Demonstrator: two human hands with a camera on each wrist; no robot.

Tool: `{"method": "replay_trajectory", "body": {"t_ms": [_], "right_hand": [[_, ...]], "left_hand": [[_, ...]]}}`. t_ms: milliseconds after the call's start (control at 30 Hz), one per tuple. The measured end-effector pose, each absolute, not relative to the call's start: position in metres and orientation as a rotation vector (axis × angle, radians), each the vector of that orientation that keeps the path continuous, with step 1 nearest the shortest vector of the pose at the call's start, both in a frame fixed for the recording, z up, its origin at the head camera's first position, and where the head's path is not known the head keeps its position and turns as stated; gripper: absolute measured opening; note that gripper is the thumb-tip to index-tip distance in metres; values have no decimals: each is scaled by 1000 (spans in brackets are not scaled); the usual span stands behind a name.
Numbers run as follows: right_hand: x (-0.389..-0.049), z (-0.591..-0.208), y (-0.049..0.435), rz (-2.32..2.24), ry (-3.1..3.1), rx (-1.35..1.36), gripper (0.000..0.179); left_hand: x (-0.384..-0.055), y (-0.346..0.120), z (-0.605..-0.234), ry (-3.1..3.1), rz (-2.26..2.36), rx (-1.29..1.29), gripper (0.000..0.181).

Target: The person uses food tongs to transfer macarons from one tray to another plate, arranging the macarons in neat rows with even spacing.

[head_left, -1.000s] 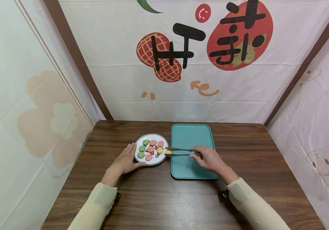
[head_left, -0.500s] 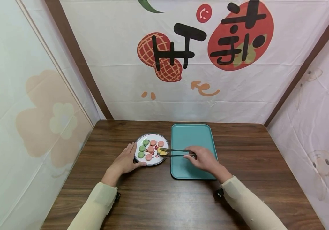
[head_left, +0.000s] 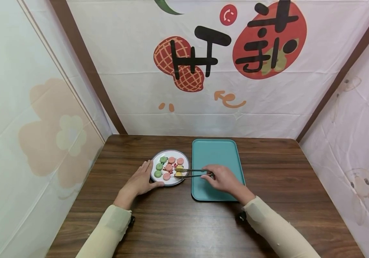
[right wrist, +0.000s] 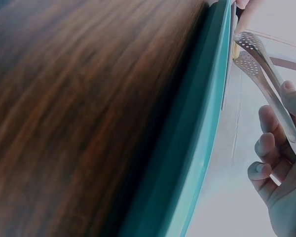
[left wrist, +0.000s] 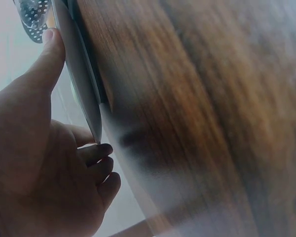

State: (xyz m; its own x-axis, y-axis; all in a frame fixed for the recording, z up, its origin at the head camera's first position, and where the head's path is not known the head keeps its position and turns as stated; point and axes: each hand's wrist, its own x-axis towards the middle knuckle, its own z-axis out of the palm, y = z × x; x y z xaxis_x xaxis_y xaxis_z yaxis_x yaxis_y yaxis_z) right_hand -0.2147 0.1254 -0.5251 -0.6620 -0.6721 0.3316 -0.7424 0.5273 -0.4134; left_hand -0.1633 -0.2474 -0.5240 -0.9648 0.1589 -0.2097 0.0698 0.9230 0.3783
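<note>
In the head view, a white plate [head_left: 171, 182] with a dark rim carries small round macarons: green ones [head_left: 159, 166], pink ones [head_left: 169, 167] and two yellow ones. My left hand [head_left: 138, 180] rests against the plate's left rim, thumb along the near edge; the left wrist view shows its fingertips [left wrist: 104, 149] touching the rim. My right hand [head_left: 221, 178] holds metal tongs [head_left: 194, 170] with perforated ends, pointing left over the plate. Their tips stand apart around the nearer yellow macaron [head_left: 178, 174]. Whether they squeeze it I cannot tell. The tongs partly cover the other yellow macaron [head_left: 180, 166].
A teal tray [head_left: 214, 152] lies right of the plate, under the tongs and my right hand. Both stand on a dark wooden table [head_left: 184, 222]. A printed cloth wall [head_left: 132, 93] rises behind the table, with more cloth at both sides.
My right hand has moved left with the tongs, carrying a yellow macaron from the plate's right edge onto the plate, near the other yellow one. The tong tips have spread slightly. My left hand stays put.
</note>
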Motion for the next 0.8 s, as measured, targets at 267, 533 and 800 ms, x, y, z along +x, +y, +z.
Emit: {"method": "replay_trajectory", "body": {"t_ms": [267,533,800], "right_hand": [[-217,-523,120,820,-2692,1207,31],[-218,-518,115,773,-2747,1201,31],[-218,-515,111,761,-2785,1192,32]], "left_hand": [[-166,-248,-526,2850,541,165,119],[-164,-248,-524,2850,551,170,119],[-163,-247,-524,2850,546,174,118]]}}
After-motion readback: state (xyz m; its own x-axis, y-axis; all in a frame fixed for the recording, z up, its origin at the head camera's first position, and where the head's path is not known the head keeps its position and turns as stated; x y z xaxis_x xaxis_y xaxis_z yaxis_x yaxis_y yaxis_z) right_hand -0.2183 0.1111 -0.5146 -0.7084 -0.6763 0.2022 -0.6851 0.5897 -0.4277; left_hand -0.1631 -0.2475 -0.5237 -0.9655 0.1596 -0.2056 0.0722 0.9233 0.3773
